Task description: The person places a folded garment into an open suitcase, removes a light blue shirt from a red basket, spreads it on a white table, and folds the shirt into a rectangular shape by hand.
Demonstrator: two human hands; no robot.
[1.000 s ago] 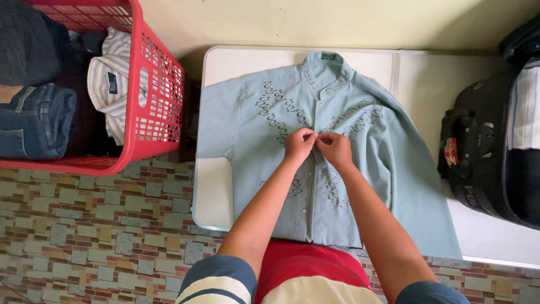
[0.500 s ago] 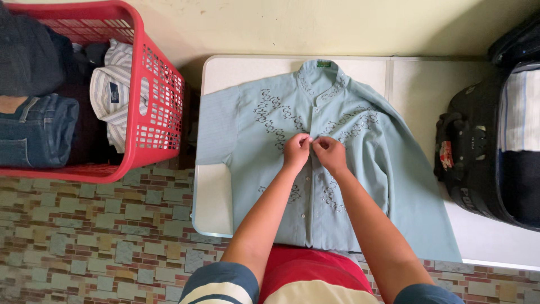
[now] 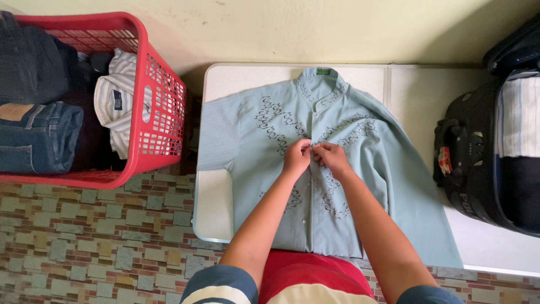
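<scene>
A pale blue-green short-sleeved shirt (image 3: 253, 141) with dark embroidered patterns lies flat, front up, on a white table (image 3: 214, 197), collar toward the wall. My left hand (image 3: 296, 157) and my right hand (image 3: 333, 157) meet at the button placket in the middle of the chest. Both pinch the fabric edges there, fingertips almost touching. Several small buttons run down the placket below my hands.
A red plastic laundry basket (image 3: 160, 107) stands to the left of the table, holding folded jeans (image 3: 39, 138), dark clothes and a striped shirt (image 3: 115, 101). A black open suitcase (image 3: 484, 152) lies at the right end. The floor is patterned tile (image 3: 95, 236).
The view has shifted, so the table and shirt sit lower in the frame. My hands stay pinched together at the placket, with only slight finger movement.
</scene>
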